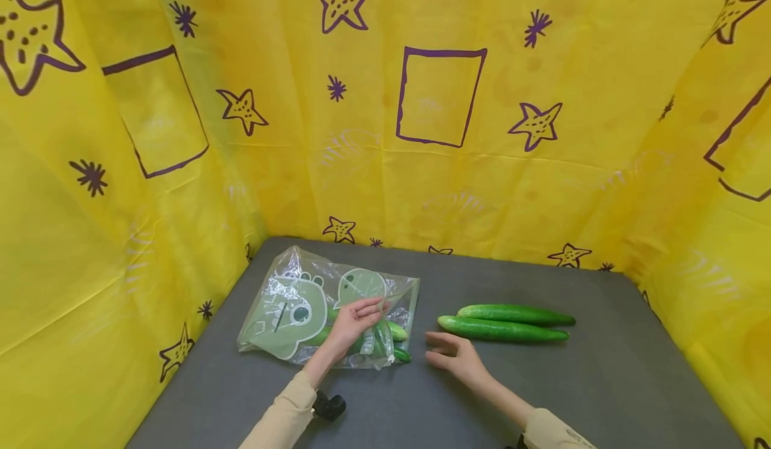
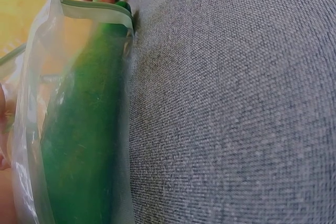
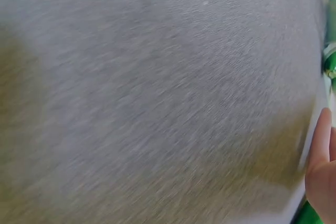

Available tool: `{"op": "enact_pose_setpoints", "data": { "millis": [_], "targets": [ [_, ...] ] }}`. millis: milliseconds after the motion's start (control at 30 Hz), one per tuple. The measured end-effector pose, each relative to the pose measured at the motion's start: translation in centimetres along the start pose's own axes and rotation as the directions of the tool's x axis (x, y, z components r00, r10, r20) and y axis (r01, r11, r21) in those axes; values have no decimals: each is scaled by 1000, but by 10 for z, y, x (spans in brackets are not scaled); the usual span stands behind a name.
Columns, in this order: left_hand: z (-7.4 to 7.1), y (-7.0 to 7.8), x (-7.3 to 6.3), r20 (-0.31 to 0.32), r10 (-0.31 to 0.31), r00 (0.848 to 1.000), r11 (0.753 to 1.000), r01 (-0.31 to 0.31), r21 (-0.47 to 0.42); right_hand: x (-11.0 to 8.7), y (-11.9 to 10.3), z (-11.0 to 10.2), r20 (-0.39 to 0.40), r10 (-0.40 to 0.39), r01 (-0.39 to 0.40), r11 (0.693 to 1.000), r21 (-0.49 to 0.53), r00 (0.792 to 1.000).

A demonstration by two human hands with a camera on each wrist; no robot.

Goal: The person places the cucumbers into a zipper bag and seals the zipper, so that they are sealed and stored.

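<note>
On the left of the table lies a clear zip bag point(image 1: 260, 334) printed with green cartoon dinosaurs. My left hand point(image 1: 352, 322) pinches the upper layer of the bag near its mouth, lifting it. Inside the bag are cucumbers, and two pale and dark ends point(image 1: 399, 332) show at the opening. One cucumber point(image 2: 86, 124) fills the bag's side in the left wrist view. My right hand point(image 1: 462, 361) is just right of the bag mouth, fingers extended and holding nothing. Close beyond it, two long cucumbers, a near one point(image 1: 506, 329) and a far one point(image 1: 518, 314), lie side by side.
The grey cloth-covered table point(image 1: 397, 415) is enclosed by yellow curtains point(image 1: 373, 174) with purple star drawings at the back and both sides. A black wrist device point(image 1: 328, 406) sits by the left sleeve point(image 1: 283, 412).
</note>
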State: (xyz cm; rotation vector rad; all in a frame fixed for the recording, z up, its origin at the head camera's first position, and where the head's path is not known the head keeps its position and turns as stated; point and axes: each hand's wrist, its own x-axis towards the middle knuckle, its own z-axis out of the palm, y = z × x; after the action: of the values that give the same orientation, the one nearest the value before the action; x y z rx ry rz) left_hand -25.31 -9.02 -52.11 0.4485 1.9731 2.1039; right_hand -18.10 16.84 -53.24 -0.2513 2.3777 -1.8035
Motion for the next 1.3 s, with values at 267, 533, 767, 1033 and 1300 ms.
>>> {"op": "enact_pose_setpoints", "data": {
  "millis": [267, 533, 767, 1033, 1300],
  "targets": [
    [0, 1, 0, -1, 4, 1000, 1000, -4, 2, -17, 2, -23, -33, 76, -75, 996, 44, 997],
    [0, 1, 0, 4, 8, 1000, 1000, -8, 5, -31, 4, -48, -84, 119, -112, 990, 91, 989],
    [1, 1, 0, -8, 11, 1000, 1000, -11, 9, -41, 7, -67, -112, 141, -130, 986, 100, 984],
    [0, 0, 0, 2, 9, 1000, 1000, -9, -3, -50, 7, -83, -184, 190, -165, 976, 139, 964],
    [0, 0, 0, 4, 13, 1000, 1000, -13, 4, -58, 13, -96, -244, 235, -204, 968, 147, 941]
  ]
}}
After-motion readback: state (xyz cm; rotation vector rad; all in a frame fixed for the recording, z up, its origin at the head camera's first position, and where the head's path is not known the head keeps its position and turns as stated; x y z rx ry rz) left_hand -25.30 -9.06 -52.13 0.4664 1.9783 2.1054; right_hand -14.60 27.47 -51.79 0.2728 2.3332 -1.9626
